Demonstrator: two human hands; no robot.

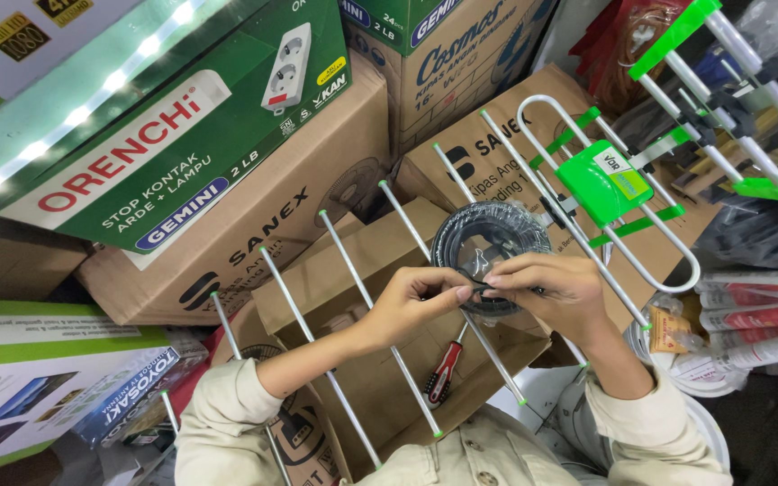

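While the black cable coil (490, 245) is half in its clear plastic wrap, both hands pinch at the wrap's near edge: left hand (416, 301) w/ fingertips together on the film, right hand (551, 286) clamped on the coil's lower rim, so unwrapping looks begun, not done. Coil sits over the open cardboard box (380, 360), btwn the antenna rods (353, 270); red-handled screwdriver (444, 371) lies untouched below, near the box's front edge.
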